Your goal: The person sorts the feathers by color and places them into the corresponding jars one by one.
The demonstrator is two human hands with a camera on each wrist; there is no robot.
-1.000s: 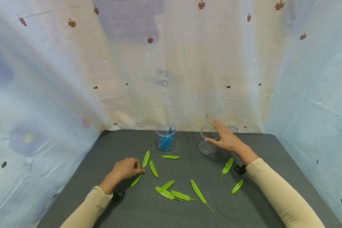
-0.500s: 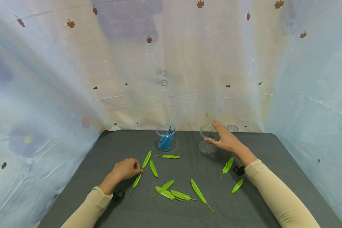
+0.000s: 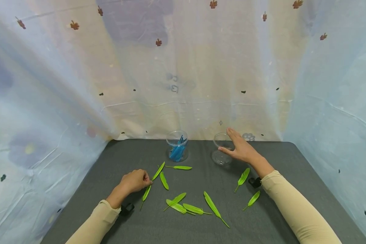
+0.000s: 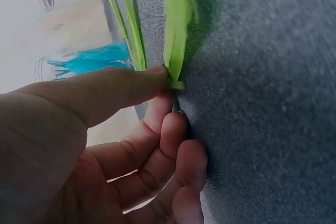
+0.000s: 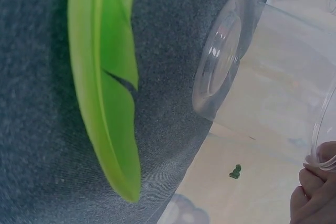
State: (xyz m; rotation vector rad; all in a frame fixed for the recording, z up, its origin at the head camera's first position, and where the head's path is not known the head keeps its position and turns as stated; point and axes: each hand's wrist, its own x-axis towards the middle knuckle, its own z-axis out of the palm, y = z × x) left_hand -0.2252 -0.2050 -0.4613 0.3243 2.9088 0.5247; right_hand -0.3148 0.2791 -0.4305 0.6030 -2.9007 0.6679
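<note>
In the head view my left hand [image 3: 135,180] is low over the table at left, thumb and fingertips pinching a green feather [image 4: 177,30]. Green vane shows above and below the fingertips; I cannot tell whether it is one feather or two. My right hand [image 3: 242,149] holds a clear plastic cup [image 3: 221,162] near its rim, thumb on the near side and fingers beyond. That cup stands upright on the table with nothing visible inside. In the right wrist view, fingers [image 5: 311,184] touch the rim at the lower right.
Another clear cup [image 3: 168,149], holding blue feathers [image 3: 178,152], stands left of the held one. Several green feathers lie about the dark grey table [image 3: 198,183], including one feather [image 3: 243,177] under the right wrist. Patterned curtains [image 3: 198,67] hang behind and at both sides.
The green feather at my left fingertips has swung slightly, its upper end shifting right. The left hand has edged right of its wrist only marginally; the right hand and both cups look still.
</note>
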